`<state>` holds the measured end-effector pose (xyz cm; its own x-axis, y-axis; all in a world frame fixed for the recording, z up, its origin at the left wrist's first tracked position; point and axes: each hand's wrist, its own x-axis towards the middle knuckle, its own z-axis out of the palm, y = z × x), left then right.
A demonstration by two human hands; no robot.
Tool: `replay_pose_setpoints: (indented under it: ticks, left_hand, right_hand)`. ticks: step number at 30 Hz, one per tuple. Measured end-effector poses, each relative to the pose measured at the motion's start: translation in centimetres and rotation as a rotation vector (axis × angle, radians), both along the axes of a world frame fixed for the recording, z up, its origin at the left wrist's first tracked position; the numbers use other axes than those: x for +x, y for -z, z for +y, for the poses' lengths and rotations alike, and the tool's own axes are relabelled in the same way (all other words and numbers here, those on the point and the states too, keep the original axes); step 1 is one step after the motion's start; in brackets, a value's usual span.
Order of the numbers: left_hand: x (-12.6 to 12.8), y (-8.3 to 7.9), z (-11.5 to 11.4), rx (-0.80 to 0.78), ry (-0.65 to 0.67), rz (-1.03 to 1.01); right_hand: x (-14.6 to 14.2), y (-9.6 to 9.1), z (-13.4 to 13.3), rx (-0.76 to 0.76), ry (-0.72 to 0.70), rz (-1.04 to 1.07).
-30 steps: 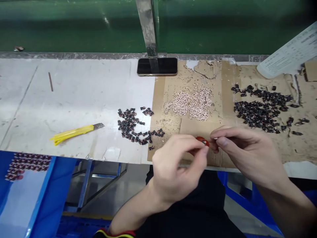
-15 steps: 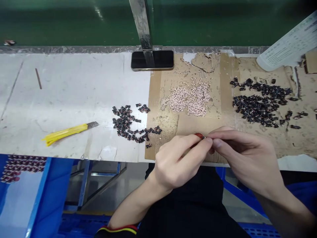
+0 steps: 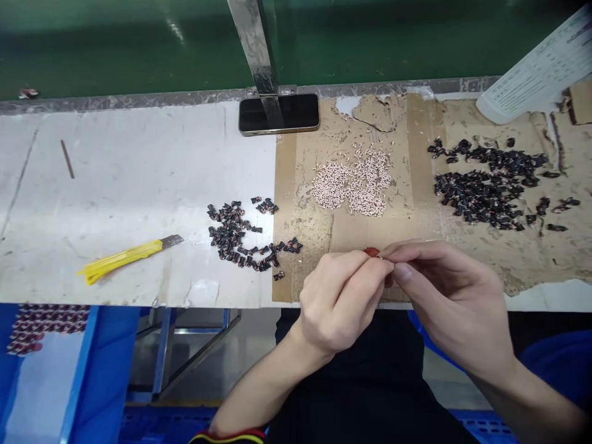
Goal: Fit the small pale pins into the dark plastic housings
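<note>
My left hand (image 3: 345, 299) is closed on a small red part (image 3: 371, 251), of which only a sliver shows above the fingers. My right hand (image 3: 451, 299) pinches at the same spot, thumb and forefinger meeting the left fingertips; whatever is between them is too small and covered to make out. Both hands are over the front edge of the cardboard (image 3: 370, 237). Beyond them lies a heap of tiny copper-coloured pieces (image 3: 349, 185). Small black parts with coppery ends form one pile (image 3: 481, 191) on the right and another pile (image 3: 231, 231) on the left.
A yellow utility knife (image 3: 124, 258) with its blade out lies on the left. A phone (image 3: 279, 114) rests at the foot of a metal post (image 3: 254, 46). A white bottle (image 3: 531, 77) is at back right. Below left, a blue bin (image 3: 99, 364) contains rows of reddish parts.
The view has shifted and tilted slightly. Both hands stay together at the red part, with the right fingers a little closer over the left fingertips.
</note>
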<state>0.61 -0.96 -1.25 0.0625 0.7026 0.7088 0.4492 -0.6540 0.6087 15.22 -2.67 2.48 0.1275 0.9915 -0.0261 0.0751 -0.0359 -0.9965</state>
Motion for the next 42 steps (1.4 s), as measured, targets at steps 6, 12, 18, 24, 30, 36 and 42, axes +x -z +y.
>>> replay_pose_setpoints:
  ticks: [6,12,18,24,30,36,42]
  left_hand:
    - [-0.1,0.2,-0.8,-0.028,0.044,-0.024]
    - [-0.8,0.2,-1.9,-0.288,0.047,-0.188]
    - [-2.6,0.5,-2.5,-0.697,-0.004,-0.499]
    - [-3.1,0.6,-2.4,-0.74,0.009,-0.588]
    - [-3.2,0.2,-2.4,-0.746,0.035,-0.56]
    - [-2.0,-1.1,-1.8,-0.991,0.128,-0.72]
    - [-0.1,-2.4,-1.0,-1.269,0.343,-0.92]
  right_hand:
    - [-0.6,0.5,-0.8,0.11,0.008,-0.088]
    - [1.6,1.6,-1.2,0.185,-0.048,-0.296]
    - [3.7,3.1,-0.7,0.364,-0.158,-0.904]
    - [3.8,2.9,-0.8,0.427,-0.232,-1.05]
    - [3.7,2.5,-1.0,0.415,-0.219,-1.002]
    - [3.7,1.5,-1.6,0.024,-0.055,-0.368]
    - [3.9,0.8,-1.9,-0.254,-0.056,0.215]
